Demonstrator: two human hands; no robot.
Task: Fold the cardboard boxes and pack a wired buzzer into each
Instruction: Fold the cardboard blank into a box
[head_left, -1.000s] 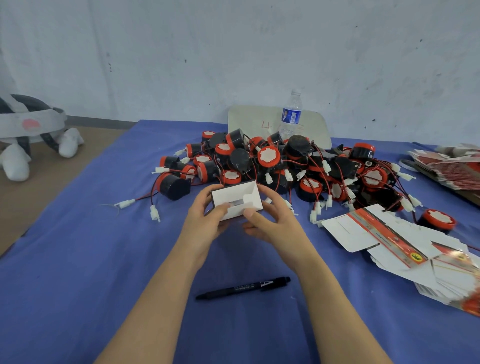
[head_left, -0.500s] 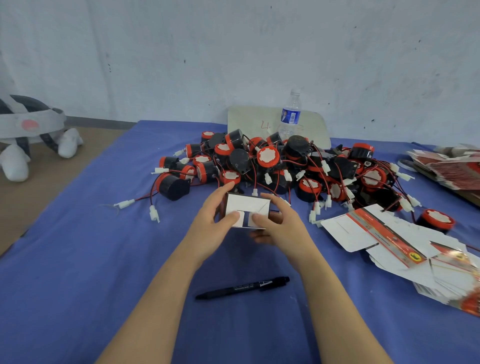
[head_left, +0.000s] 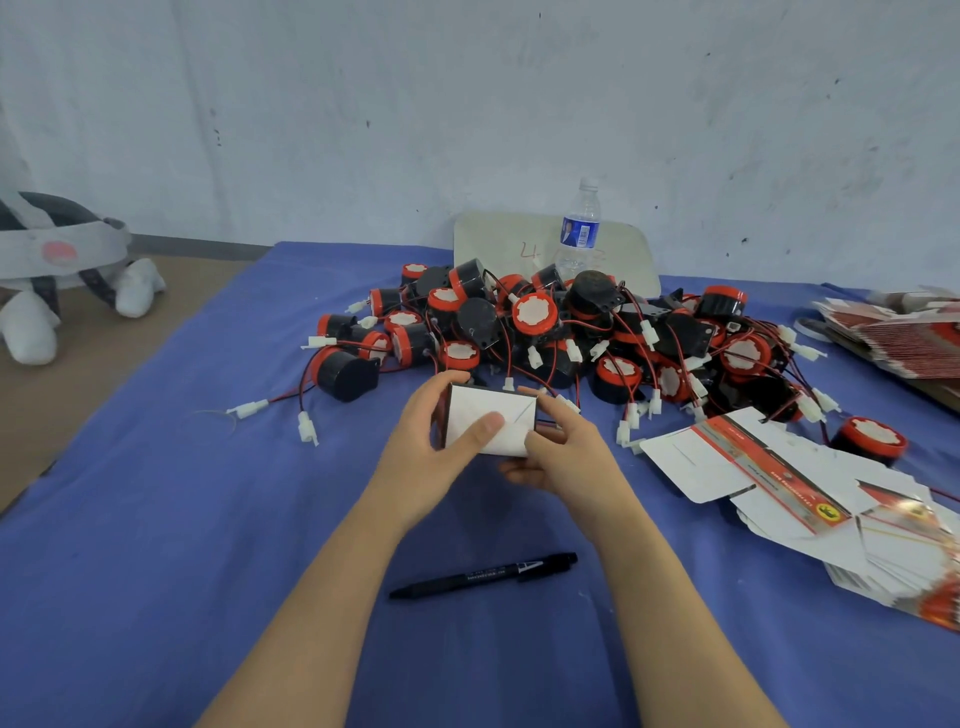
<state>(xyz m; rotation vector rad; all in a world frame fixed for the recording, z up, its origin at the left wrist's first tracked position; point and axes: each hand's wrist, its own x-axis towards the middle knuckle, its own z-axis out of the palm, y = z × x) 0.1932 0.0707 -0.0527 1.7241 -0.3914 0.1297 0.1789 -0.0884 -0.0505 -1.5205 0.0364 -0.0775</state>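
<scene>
Both hands are holding one box (head_left: 483, 402) up off the cloth (head_left: 156, 519), just short of the buzzers (head_left: 535, 317). Left hand (head_left: 415, 447) is gripping the box's left side, fingers curling over the top edge and thumb pressing flat on the white end face. Right hand (head_left: 566, 457) is pinching the right side, thumb on the lower right corner of that face and fingers going under and behind. The white face is pointing at the camera with a diagonal flap seam showing. The thumbs are likely pressing the end flaps in so that end is locking shut. Whether a buzzer is inside: cannot tell, the face is blocking it.

Buzzers are lying heaped just beyond the fingertips, wires and white plugs trailing toward the hands, so the next one is sitting in easy reach. Blanks (head_left: 779, 478) are fanning out right of the right hand, close enough to grab without leaning. Pen (head_left: 483, 576) is lying nearer the body than the hands, between the forearms and out of the work. Bottle (head_left: 579, 228) is standing behind the heap.

With so many buzzers loose, the task is looking far from done.
</scene>
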